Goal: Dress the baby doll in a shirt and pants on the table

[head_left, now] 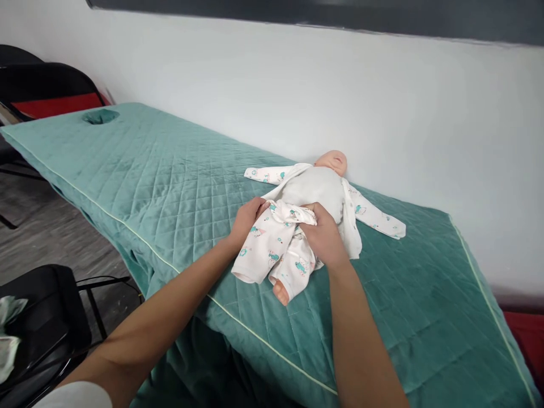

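Observation:
A baby doll lies on its back on the green quilted bed cover, its head toward the wall. It wears an open white patterned top, sleeves spread to both sides. Small patterned pants cover its legs, and one foot pokes out of a leg opening; the other foot is hidden. My left hand grips the waistband at its left side, fingers closed on the cloth. At the waistband's right, my right hand is also closed on the fabric, with some fingers hidden.
The bed stands along a white wall and has a face hole at its far left end. A black chair with some cloth on it stands at lower left. More chairs are beyond the bed's far end.

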A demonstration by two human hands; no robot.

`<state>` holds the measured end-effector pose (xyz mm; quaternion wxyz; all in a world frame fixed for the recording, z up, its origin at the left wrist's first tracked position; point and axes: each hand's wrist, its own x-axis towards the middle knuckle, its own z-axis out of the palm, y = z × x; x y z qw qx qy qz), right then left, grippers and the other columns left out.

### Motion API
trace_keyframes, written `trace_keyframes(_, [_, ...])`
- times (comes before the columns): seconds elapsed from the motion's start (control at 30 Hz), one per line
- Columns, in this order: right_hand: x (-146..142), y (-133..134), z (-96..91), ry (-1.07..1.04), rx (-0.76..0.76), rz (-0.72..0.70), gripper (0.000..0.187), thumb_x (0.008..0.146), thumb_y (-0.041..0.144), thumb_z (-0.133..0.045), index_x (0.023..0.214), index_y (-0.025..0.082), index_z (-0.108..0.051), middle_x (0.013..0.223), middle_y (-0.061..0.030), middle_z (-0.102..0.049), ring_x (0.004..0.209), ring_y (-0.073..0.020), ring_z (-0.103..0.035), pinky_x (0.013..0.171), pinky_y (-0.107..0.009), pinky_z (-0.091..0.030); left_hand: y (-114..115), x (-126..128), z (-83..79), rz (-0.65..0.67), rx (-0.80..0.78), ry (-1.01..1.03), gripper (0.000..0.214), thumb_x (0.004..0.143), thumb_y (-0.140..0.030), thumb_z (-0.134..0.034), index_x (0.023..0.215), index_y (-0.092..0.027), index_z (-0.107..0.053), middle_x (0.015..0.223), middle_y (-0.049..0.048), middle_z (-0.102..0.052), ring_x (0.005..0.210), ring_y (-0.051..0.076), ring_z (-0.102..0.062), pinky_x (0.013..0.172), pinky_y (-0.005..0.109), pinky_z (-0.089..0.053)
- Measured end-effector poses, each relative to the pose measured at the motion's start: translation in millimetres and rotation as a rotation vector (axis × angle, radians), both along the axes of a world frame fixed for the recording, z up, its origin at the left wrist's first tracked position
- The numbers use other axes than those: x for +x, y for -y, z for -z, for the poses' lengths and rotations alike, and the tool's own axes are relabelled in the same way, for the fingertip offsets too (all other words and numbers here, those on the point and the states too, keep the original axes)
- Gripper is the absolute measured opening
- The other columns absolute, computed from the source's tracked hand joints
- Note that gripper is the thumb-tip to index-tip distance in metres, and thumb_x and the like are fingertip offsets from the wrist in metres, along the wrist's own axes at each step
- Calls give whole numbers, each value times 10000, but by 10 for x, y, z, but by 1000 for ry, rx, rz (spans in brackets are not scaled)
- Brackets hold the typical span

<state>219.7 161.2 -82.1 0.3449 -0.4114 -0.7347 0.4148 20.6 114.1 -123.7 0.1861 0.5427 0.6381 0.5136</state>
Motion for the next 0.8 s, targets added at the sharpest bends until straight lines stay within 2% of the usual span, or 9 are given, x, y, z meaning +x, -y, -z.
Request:
trace_keyframes(0.13, [16,12,-27,-25,0,30,235,747,233,-579,978,227,-620,1012,-17,-692,1004,-245,-608,909,-362,-440,-56,-38,32,-17,56,-109,251,966,-444,-525,880,-231,-627,875,62,-640,842,237,-573,775,316,-388])
trace_keyframes(0.3, [27,22,-46,-62,-50,112,182,752,222,-566,930,238,-600,962,-5,-670,961,-235,-596,851,-336,-441,-174,-73,10,66,48,-419,294,1030,-416,-422,951,-207,-613,967,74,-618,905,220,-581,746,288,-365])
trace_keyframes(0.43, [7,29,-38,-41,-74,208,113,750,211,-545,855,252,-555,872,9,-629,887,-223,-573,770,-322,-426,-266,-74,31,36,84,-491,293,1031,-412,-423,927,-206,-605,979,101,-634,981,257,-581,786,308,-382])
trace_keyframes(0.57, [-30,27,-15,16,-91,286,100,772,233,-571,867,262,-558,848,18,-616,845,-216,-561,736,-326,-405,-309,-78,68,5,108,-575,341,1052,-399,-388,895,-189,-606,907,102,-629,952,244,-569,815,314,-384])
trace_keyframes(0.67, [-56,34,-22,35,-79,255,131,789,271,-621,910,258,-572,892,14,-640,865,-216,-580,775,-337,-417,-319,-86,76,-2,77,-657,392,1067,-385,-351,854,-180,-608,840,88,-618,918,228,-571,776,304,-385])
trace_keyframes(0.8, [-60,82,-111,94,-77,74,309,805,391,-709,1068,254,-621,1063,-14,-693,992,-243,-615,864,-363,-436,-323,-109,95,-49,100,-670,369,1050,-388,-412,817,-190,-619,820,80,-647,894,225,-588,731,307,-396])
